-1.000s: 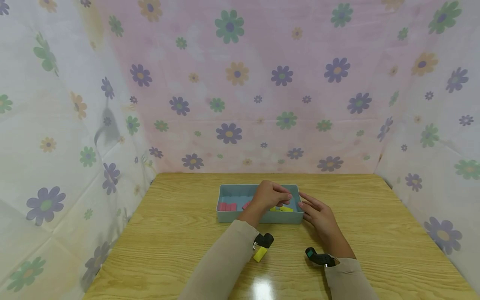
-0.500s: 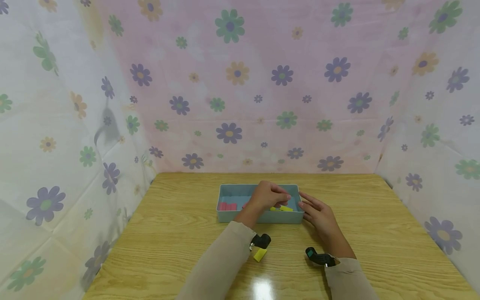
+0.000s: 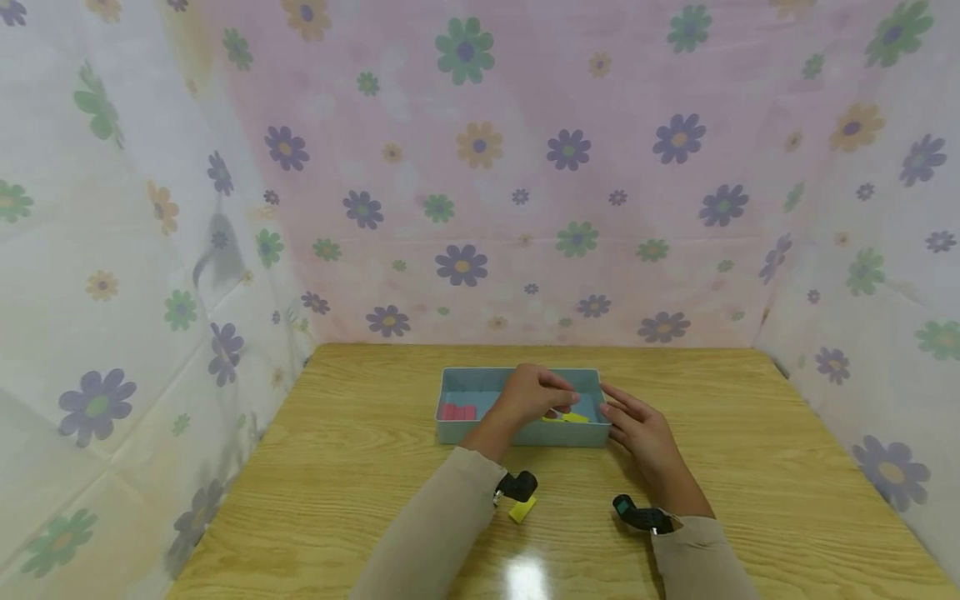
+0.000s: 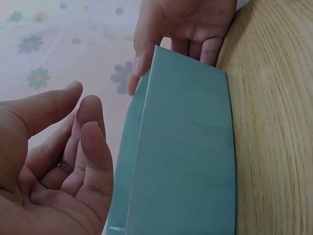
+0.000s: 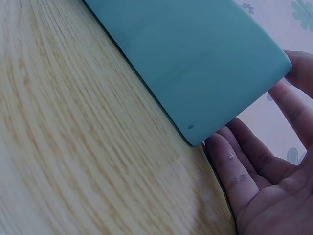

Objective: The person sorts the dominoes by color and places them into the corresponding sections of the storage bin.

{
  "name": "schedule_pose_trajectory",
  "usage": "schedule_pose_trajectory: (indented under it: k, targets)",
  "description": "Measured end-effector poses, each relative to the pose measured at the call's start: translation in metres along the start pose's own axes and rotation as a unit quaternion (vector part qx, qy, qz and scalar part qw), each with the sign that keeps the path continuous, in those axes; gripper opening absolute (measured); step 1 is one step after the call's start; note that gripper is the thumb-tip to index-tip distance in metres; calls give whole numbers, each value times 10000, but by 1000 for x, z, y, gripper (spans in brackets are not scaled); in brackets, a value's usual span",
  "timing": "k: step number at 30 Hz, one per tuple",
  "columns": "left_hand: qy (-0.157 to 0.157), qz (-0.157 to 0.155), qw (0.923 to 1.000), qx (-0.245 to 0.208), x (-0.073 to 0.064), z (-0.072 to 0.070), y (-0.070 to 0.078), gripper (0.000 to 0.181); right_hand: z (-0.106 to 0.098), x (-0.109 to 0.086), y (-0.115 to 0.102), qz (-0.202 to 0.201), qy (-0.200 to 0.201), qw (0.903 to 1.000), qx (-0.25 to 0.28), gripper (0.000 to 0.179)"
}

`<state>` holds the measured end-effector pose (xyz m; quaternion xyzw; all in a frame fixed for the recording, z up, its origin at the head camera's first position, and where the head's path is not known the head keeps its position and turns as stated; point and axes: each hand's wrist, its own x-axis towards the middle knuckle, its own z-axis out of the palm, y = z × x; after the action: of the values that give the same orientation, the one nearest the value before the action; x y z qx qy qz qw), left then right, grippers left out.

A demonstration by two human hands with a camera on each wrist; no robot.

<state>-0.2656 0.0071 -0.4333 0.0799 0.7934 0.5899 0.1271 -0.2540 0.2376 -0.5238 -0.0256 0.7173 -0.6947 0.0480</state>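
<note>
A shallow blue-green box [image 3: 487, 432] stands on the table. Small pink blocks [image 3: 458, 412] lie side by side in its left part, and yellow pieces [image 3: 575, 417] lie towards its right. My left hand [image 3: 528, 393] hovers over the box, hiding its middle. In the left wrist view its thumb [image 4: 54, 110] stands apart from the loosely bent fingers, with nothing seen between them. My right hand [image 3: 641, 433] touches the box's right end. The right wrist view has its fairly straight fingers [image 5: 232, 166] against the end wall, thumb near the upper corner.
One yellow block [image 3: 522, 510] lies on the wooden table [image 3: 360, 467] in front of the box, beside my left wrist. Flower-printed cloth [image 3: 525, 167] encloses the table at the back and both sides. Each wrist wears a black camera band [image 3: 641, 514].
My left hand and forearm have shifted slightly left over the box, and a pink piece beside the hand has become hidden. The right hand stays at the box's end.
</note>
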Motion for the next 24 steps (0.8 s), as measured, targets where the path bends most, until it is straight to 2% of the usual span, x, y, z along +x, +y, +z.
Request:
schedule_pose_trajectory:
  k: [4, 11, 16, 24]
  targets:
    - [-15, -1, 10000, 1, -3, -1, -1, 7, 0, 0, 0, 20, -20, 10000, -13, 65]
    - [-167, 142, 9997, 121, -12, -2, -4, 18, 0, -1, -1, 57, 25, 10000, 38, 65]
    - [-163, 144, 9997, 80, -20, -5, -8, 20, -1, -1, -1, 65, 25, 10000, 2, 66]
    - [-244, 206, 9995, -75, -34, -13, -19, 14, -2, 2, 1, 175, 50, 9998, 23, 67]
